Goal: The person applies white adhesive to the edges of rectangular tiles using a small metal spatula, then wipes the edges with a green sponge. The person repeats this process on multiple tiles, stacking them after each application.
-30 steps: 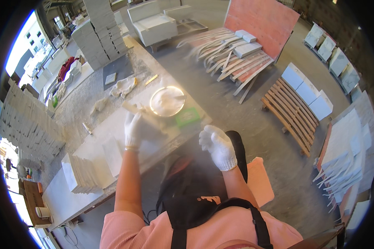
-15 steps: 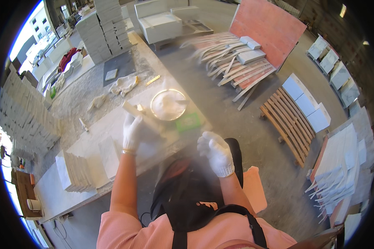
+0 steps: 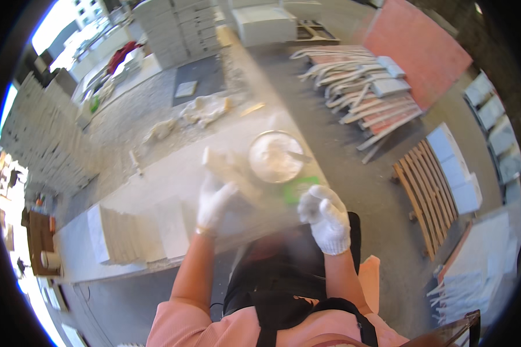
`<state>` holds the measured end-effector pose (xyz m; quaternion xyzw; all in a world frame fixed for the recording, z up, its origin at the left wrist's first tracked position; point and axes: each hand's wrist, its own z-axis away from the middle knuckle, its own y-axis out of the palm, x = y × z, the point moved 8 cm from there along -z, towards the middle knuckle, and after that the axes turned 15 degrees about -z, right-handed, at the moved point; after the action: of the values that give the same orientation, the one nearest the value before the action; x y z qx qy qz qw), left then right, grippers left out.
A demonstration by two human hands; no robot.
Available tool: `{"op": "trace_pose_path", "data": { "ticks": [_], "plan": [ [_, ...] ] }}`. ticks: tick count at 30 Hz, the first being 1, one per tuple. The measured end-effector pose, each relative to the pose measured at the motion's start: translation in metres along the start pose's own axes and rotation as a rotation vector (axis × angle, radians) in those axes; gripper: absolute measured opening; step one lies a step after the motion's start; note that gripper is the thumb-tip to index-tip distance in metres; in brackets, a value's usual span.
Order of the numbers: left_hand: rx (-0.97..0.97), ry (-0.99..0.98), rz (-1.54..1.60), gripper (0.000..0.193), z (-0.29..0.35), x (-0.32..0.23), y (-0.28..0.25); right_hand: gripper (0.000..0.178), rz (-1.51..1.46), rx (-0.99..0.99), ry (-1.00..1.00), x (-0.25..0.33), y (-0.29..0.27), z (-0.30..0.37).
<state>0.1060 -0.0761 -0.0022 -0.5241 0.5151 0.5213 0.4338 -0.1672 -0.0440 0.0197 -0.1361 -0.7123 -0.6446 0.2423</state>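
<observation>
My left hand (image 3: 216, 202), in a white knitted glove, is closed at the near left end of a pale stone strip (image 3: 237, 176). Its thumb stands out along the near side; blur and haze soften the outline of its fingers. My right hand (image 3: 326, 220), gloved alike, hangs in front of the table edge, fingers loosely bent and apart, nothing visible in them. A round basin (image 3: 303, 165) of white powder (image 3: 272, 155) sits beyond the strip, a flat blade (image 3: 298, 157) across its right rim. A green flat piece (image 3: 298, 191) lies between basin and right hand.
Upright tiles (image 3: 113, 234) stand at the table's left. Stacked slabs (image 3: 176, 32) rise at the back, more (image 3: 46, 139) at far left. Crumpled gloves (image 3: 205, 110) lie on the dusty table (image 3: 156, 173). Right, on the floor, are a slatted pallet (image 3: 419, 191) and bundled pale strips (image 3: 353, 87).
The whole view has shifted, so the table and basin appear further right. My left hand stays at the strip, its thumb now more spread. My right hand remains nearby, loosely bent.
</observation>
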Motion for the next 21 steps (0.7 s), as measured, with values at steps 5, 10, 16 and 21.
{"op": "trace_pose_path", "data": {
  "ticks": [5, 10, 16, 21],
  "plan": [
    [0.000, -0.137, 0.042, 0.087, 0.006, -0.009, 0.005, 0.043, 0.074, 0.052, 0.029, -0.020, 0.007, -0.012],
    [0.012, -0.199, -0.015, 0.093, 0.005, -0.013, 0.007, 0.041, 0.084, 0.186, 0.067, -0.027, 0.034, -0.035],
    [0.057, -0.197, -0.068, 0.091, 0.005, 0.001, 0.005, 0.044, 0.059, 0.169, 0.204, -0.046, 0.059, -0.047],
    [0.038, -0.139, 0.037, 0.087, 0.004, -0.003, 0.010, 0.039, -0.021, 0.247, 0.255, -0.053, 0.081, -0.049]
  ]
}}
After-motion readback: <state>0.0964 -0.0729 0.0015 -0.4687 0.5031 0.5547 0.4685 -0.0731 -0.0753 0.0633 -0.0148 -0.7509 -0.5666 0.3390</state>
